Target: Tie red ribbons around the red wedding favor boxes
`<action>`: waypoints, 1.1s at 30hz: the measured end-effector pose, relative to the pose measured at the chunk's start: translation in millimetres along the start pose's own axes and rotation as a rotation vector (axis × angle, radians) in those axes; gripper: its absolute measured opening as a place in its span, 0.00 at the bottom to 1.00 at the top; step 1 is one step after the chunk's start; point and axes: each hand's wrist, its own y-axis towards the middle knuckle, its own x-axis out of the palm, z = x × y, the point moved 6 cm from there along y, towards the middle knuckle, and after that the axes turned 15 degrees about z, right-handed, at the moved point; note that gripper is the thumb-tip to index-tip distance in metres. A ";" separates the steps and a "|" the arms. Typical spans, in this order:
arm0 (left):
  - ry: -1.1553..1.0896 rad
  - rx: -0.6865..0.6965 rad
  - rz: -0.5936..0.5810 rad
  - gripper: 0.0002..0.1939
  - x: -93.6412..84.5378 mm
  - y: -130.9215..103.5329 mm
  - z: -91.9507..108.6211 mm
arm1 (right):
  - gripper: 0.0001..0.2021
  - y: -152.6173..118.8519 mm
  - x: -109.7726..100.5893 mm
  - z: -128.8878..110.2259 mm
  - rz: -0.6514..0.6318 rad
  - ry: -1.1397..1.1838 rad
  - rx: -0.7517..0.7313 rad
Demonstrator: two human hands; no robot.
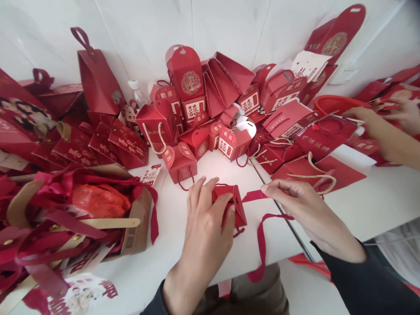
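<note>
A small red gift box (pixel 240 205) sits on the white table in front of me, partly covered by my left hand (pixel 207 221). The thumb and index finger of that hand close on its top, while the other fingers reach past its left side. My right hand (pixel 297 197), to the right of the box, pinches a dark red ribbon (pixel 261 238) between thumb and fingers. One stretch of ribbon runs from the box to these fingertips; the rest loops down over the table's front edge. A thin cord shows at the box's lower edge.
Behind stand many red gift boxes (pixel 187 72), some with rope handles. At left, a cardboard box (pixel 136 221) holds ribbons and straps. A red basin (pixel 337 104) and another person's hands (pixel 367 122) are at right. A seam (pixel 295 232) splits the white tabletops.
</note>
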 end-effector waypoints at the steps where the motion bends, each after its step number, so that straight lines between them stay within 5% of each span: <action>1: -0.007 -0.002 0.001 0.11 -0.1 0.2 0.1 | 0.21 0.5 0.8 -0.3 0.007 -0.001 -0.006; 15: -0.145 -0.110 0.003 0.08 11.3 2.0 -4.2 | 0.17 -6.0 18.6 -1.4 -0.081 -0.054 -0.051; 18: -0.217 -0.184 0.021 0.07 9.8 3.8 -6.4 | 0.15 -5.8 19.1 -5.0 -0.049 -0.119 -0.183; 23: -0.362 -0.315 0.071 0.07 -0.7 8.1 -9.3 | 0.16 -21.4 28.5 -29.2 -0.009 -0.154 -0.605; 27: -0.471 -0.418 0.130 0.07 -10.3 5.2 -11.8 | 0.08 -27.2 42.8 -37.5 -0.121 -0.119 -0.641; 30: -0.351 -0.375 0.198 0.06 -18.7 -2.7 -12.1 | 0.06 -24.0 46.8 -40.8 -0.112 -0.095 -0.623; 33: -0.141 -0.314 0.197 0.21 -20.7 -13.1 -13.6 | 0.05 -23.3 49.3 -44.1 -0.053 -0.149 -0.702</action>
